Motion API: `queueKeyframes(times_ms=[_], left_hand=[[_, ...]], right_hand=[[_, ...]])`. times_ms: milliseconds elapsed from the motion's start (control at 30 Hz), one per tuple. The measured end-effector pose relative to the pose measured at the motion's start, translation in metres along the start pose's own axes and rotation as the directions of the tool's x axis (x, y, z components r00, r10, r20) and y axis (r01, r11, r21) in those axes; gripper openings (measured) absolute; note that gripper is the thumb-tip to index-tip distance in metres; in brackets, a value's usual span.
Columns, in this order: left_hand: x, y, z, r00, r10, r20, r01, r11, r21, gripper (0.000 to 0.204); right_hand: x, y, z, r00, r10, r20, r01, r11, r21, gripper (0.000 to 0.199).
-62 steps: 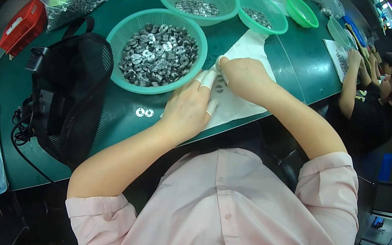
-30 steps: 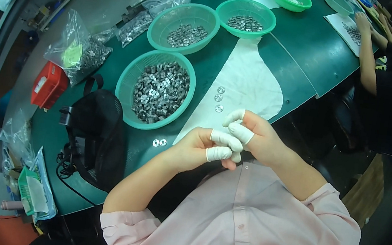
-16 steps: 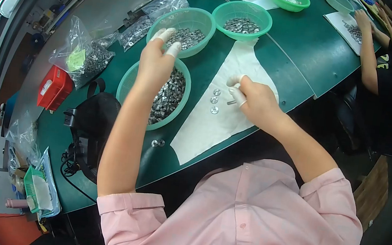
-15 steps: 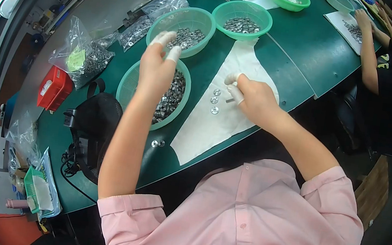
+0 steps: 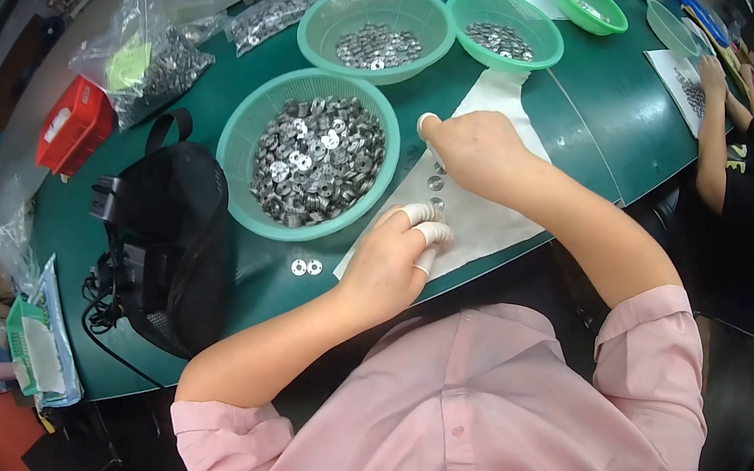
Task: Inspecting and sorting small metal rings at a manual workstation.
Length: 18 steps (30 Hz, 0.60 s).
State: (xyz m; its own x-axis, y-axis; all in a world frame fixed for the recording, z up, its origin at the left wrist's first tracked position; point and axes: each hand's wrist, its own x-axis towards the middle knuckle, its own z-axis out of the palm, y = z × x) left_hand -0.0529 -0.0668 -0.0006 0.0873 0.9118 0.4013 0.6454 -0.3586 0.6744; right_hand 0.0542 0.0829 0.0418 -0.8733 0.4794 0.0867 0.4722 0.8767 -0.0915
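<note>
My left hand [image 5: 392, 262], with white finger cots, is over the near edge of a white cloth [image 5: 495, 216]. Its fingers are curled together, and what they hold, if anything, is hidden. Just beyond its fingertips lies a round metal disc with a centre hole [image 5: 437, 204]. Another disc [image 5: 435, 184] lies farther up, partly beside my right hand [image 5: 480, 152]. That hand is closed above the cloth, back upward, one cot-covered tip showing; whatever is in its fingers cannot be seen. Left of the cloth, a green basket [image 5: 228, 145] holds many metal parts.
Two more green baskets of metal parts, a left one [image 5: 308, 28] and a right one [image 5: 553, 56], stand behind. Two loose discs [image 5: 306, 267] lie near the front edge. A black mesh bag [image 5: 173, 245], a red box [image 5: 76, 126] and a plastic bag of parts [image 5: 164, 71] sit left. A co-worker [image 5: 753, 202] works far right.
My left hand has come back from over the far left basket to the cloth. My right hand has moved up and left over the discs; the grey pin-like piece it held is now hidden.
</note>
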Motion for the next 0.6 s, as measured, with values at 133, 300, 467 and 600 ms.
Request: queueKeyframes(times_ms=[133, 300, 467, 600], left_hand=[[-0.004, -0.009, -0.004, 1.0, 0.018, 0.003, -0.018, 1.0, -0.001, 0.017], [-0.009, -0.024, -0.012, 1.0, 0.008, -0.01, -0.008, 1.0, -0.013, 0.016], [-0.01, -0.017, -0.012, 1.0, 0.005, 0.002, -0.005, 0.999, 0.034, 0.028], [-0.012, -0.012, -0.017, 1.0, 0.021, -0.021, -0.021, 0.999, 0.026, 0.031]], right_hand=[[0.014, -0.002, 0.005, 0.996, -0.075, 0.045, 0.077, 0.996, -0.055, 0.008], [0.027, -0.012, 0.014, 0.992, -0.101, 0.078, 0.109, 0.989, -0.103, 0.01], [0.022, -0.026, 0.013, 0.986, -0.111, 0.122, 0.121, 0.989, -0.082, 0.014], [0.024, -0.021, 0.01, 0.986, -0.168, 0.003, 0.168, 0.985, -0.029, 0.014]])
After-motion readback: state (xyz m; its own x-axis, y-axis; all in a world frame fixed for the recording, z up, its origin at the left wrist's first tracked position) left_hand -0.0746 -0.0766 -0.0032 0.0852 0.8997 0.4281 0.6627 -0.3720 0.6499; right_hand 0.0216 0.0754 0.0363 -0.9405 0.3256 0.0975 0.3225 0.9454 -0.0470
